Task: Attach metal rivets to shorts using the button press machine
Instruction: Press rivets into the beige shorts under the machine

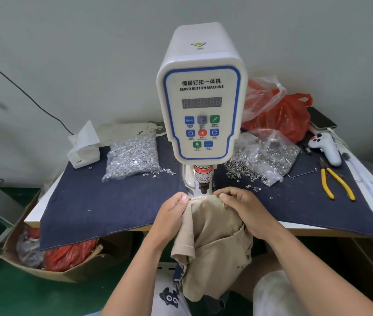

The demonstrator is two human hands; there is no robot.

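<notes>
Both hands, left hand (173, 209) and right hand (238, 202), fingers pinching the beige shorts (210, 238), stretch its edge flat under the button machine (201, 99) for riveting.

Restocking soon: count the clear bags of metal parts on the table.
2: one bag of rivets left of the button machine, one bag of ring-shaped parts right of it.

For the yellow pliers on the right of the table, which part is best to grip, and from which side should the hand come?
Grip the yellow pliers by both handles, near their middle, coming from above with the right hand. They lie flat on the dark cloth, handles spread toward the table edge and the jaws pointing away, so the near side is open.
</notes>
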